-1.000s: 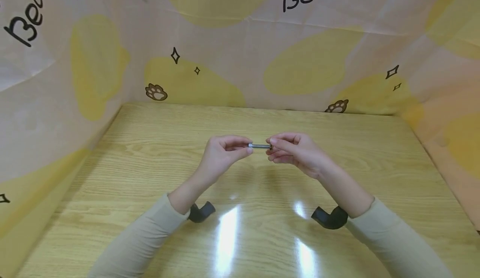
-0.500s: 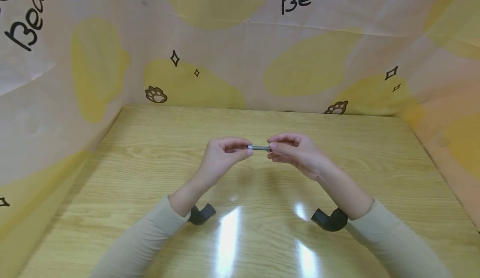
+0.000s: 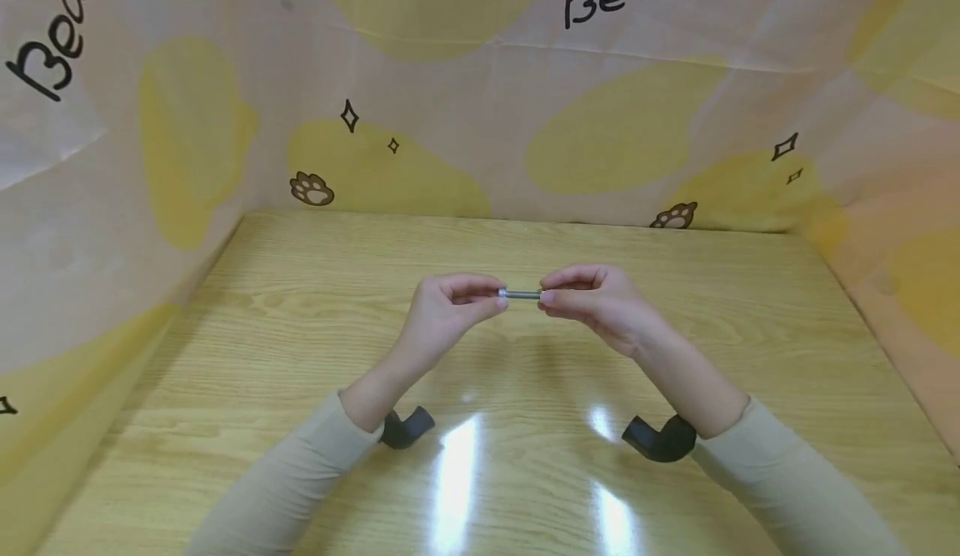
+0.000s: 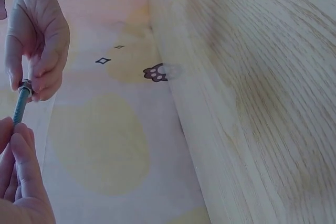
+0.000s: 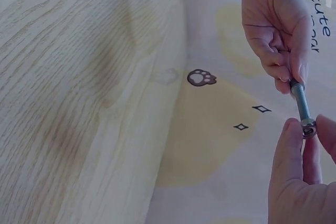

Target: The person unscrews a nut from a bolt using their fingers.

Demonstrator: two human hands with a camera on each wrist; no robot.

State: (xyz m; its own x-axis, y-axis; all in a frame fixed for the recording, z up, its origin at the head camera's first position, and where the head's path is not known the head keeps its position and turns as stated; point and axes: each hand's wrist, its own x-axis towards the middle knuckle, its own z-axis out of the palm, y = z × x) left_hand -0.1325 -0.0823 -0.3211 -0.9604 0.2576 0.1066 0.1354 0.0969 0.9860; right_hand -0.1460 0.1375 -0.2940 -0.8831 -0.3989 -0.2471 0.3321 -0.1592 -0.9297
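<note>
My left hand point(image 3: 442, 313) pinches the head end of a long metal bolt point(image 3: 522, 295) between thumb and fingers, above the tabletop. The bolt lies level in the head view, its threaded shank showing between the two hands. At its other end a hex nut point(image 5: 308, 128) sits around the tip, with the bolt's end visible inside it in the right wrist view. Thumb and fingers of my right hand point(image 3: 609, 304) hold the nut from both sides. The left wrist view also shows the nut point(image 4: 25, 85) between those fingertips. Most of the bolt's head is hidden by the left fingers.
A wood-grain table point(image 3: 337, 439) spreads below both hands. Patterned cloth point(image 3: 420, 122) with yellow patches and paw prints walls it in at the back and sides. A black curved piece point(image 3: 660, 439) shows at the right wrist, and another black piece point(image 3: 407, 428) at the left.
My right fingers have shifted around the nut, and the thumb now lies straighter along it. My left hand and the bolt have stayed nearly in place.
</note>
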